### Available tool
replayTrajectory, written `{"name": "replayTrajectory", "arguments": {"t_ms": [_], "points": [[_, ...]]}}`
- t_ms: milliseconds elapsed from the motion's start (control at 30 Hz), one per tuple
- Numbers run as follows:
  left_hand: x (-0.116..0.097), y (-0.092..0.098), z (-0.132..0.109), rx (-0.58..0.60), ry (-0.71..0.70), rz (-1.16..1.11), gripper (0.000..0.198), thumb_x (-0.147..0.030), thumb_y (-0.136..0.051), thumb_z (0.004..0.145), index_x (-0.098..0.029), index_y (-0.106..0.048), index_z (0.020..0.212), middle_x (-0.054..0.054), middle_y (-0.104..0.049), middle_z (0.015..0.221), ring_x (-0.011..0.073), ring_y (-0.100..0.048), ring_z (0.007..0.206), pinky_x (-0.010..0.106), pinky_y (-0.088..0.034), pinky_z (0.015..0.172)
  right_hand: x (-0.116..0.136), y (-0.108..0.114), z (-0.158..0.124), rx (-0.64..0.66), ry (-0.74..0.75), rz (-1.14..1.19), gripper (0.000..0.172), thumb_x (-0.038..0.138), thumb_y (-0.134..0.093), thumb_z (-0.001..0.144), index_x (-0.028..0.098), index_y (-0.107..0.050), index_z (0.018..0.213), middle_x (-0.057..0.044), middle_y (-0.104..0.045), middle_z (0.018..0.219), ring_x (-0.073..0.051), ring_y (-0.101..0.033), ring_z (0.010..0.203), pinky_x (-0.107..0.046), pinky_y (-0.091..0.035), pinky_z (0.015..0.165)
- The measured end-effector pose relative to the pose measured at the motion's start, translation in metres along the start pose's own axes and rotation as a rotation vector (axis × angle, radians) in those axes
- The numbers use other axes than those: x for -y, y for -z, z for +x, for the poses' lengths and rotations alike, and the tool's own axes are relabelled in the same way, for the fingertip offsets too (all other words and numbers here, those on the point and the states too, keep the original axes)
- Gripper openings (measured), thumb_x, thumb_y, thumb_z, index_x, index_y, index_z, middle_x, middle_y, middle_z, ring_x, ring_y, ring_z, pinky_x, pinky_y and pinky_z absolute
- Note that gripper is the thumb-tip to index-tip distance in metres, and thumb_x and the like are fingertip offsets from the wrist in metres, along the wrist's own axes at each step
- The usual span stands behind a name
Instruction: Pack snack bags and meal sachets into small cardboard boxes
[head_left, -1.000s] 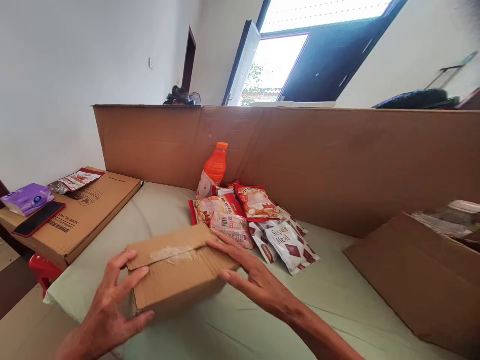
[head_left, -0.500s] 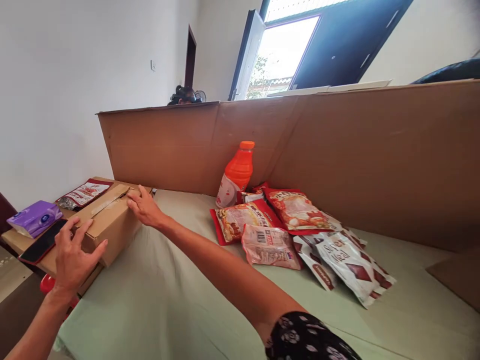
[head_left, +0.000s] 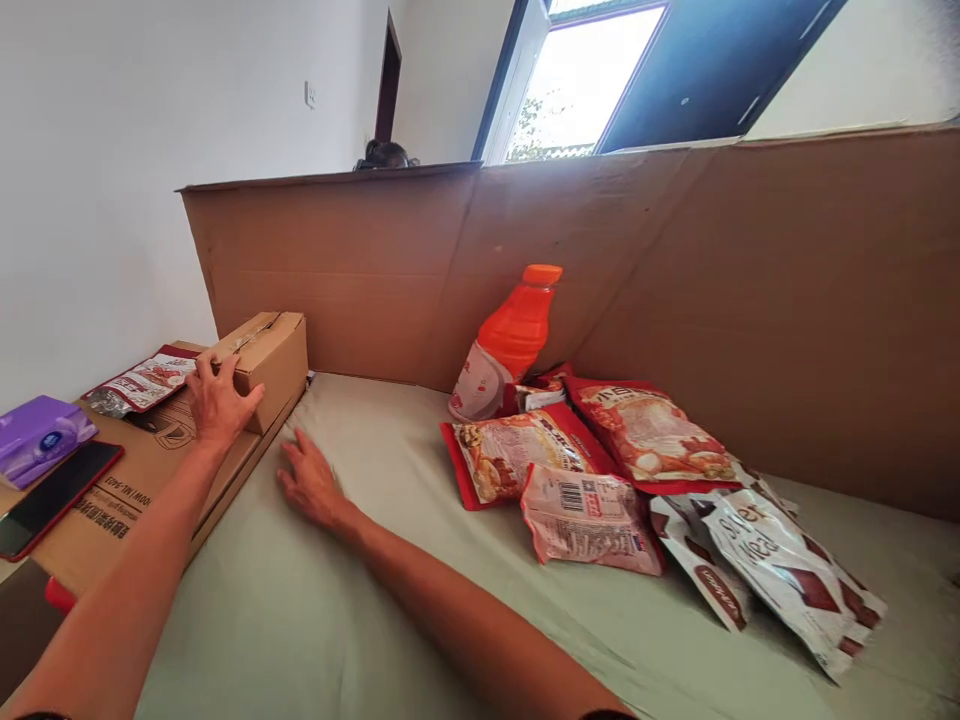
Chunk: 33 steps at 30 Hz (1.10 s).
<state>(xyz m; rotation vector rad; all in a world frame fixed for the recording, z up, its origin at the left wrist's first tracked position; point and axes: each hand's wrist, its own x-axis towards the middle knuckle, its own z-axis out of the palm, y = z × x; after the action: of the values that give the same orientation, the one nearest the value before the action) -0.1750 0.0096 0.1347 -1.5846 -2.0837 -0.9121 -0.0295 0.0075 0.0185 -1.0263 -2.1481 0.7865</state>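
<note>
A small taped cardboard box (head_left: 279,372) sits at the far end of a larger flat carton (head_left: 105,505), close to the cardboard wall. My left hand (head_left: 219,398) grips its near end, fingers over the top edge and thumb toward the right side. My right hand (head_left: 313,482) is open beside the carton, low over the pale green cloth (head_left: 360,590), fingers apart and holding nothing. Right of it are red food bags (head_left: 510,455), a pink bag with a barcode (head_left: 592,520) and white-and-brown pouches (head_left: 787,570). An orange-capped bottle (head_left: 510,340) leans behind them.
A tall cardboard wall (head_left: 360,270) runs along the back. On the carton's left side lie a phone (head_left: 64,495), a purple tissue pack (head_left: 45,437) and a red-and-white packet (head_left: 146,378). Beyond the wall, the top of a person's head (head_left: 386,155) shows.
The small box has moved away, toward the cardboard wall, with my left hand following at its near end. My right hand has come off the box down toward the cloth. The view has shifted.
</note>
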Motion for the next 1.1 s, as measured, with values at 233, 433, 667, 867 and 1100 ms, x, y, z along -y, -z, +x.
{"name": "replayTrajectory", "arguments": {"t_ms": [233, 433, 667, 867, 1100], "points": [[-0.018, -0.023, 0.026, 0.025, 0.042, -0.015, 0.062, -0.036, -0.072, 0.084, -0.019, -0.056, 0.141, 0.021, -0.038, 0.154, 0.0465, -0.042, 0.137, 0.058, -0.039, 0.109, -0.012, -0.007, -0.006, 0.035, -0.016, -0.006, 0.039, 0.018, -0.059, 0.089, 0.012, -0.066, 0.126, -0.02, -0.04, 0.16, -0.03, -0.039, 0.149, -0.048, -0.032, 0.121], [-0.021, -0.006, -0.013, 0.002, -0.004, -0.055, 0.092, -0.043, -0.067, 0.087, -0.01, -0.022, 0.16, 0.032, -0.004, 0.167, 0.0502, -0.017, 0.153, 0.066, -0.025, 0.116, 0.001, 0.005, -0.008, 0.063, 0.038, -0.058, 0.041, 0.018, -0.062, 0.088, 0.011, -0.065, 0.128, -0.021, -0.044, 0.158, -0.031, -0.045, 0.144, -0.046, -0.039, 0.117], [0.006, -0.007, -0.151, 0.187, -0.123, -0.137, 0.062, -0.048, -0.044, 0.092, -0.012, -0.052, 0.142, 0.024, -0.054, 0.147, 0.0359, -0.054, 0.136, 0.054, -0.047, 0.107, 0.021, 0.024, -0.079, 0.182, 0.231, -0.221, 0.044, 0.029, -0.061, 0.094, 0.011, -0.062, 0.135, -0.019, -0.055, 0.15, -0.032, -0.042, 0.145, -0.051, -0.029, 0.121], [0.014, -0.003, -0.188, 0.361, -0.227, -0.179, 0.058, -0.048, -0.033, 0.09, -0.014, -0.068, 0.122, 0.017, -0.07, 0.127, 0.0328, -0.061, 0.127, 0.052, -0.045, 0.111, 0.029, 0.048, -0.176, 0.149, 0.378, -0.503, 0.055, 0.051, -0.055, 0.098, 0.021, -0.054, 0.144, -0.011, -0.054, 0.152, -0.028, -0.047, 0.14, -0.047, -0.037, 0.117], [0.001, -0.028, -0.199, 0.471, -0.577, 0.018, 0.053, -0.043, -0.036, 0.083, -0.026, -0.072, 0.117, 0.013, -0.064, 0.138, 0.041, -0.048, 0.136, 0.063, -0.039, 0.108, 0.022, 0.101, -0.275, 0.152, 0.563, -0.766, 0.03, 0.047, -0.054, 0.101, 0.033, -0.068, 0.124, 0.006, -0.064, 0.142, -0.013, -0.055, 0.13, -0.027, -0.046, 0.102]]}}
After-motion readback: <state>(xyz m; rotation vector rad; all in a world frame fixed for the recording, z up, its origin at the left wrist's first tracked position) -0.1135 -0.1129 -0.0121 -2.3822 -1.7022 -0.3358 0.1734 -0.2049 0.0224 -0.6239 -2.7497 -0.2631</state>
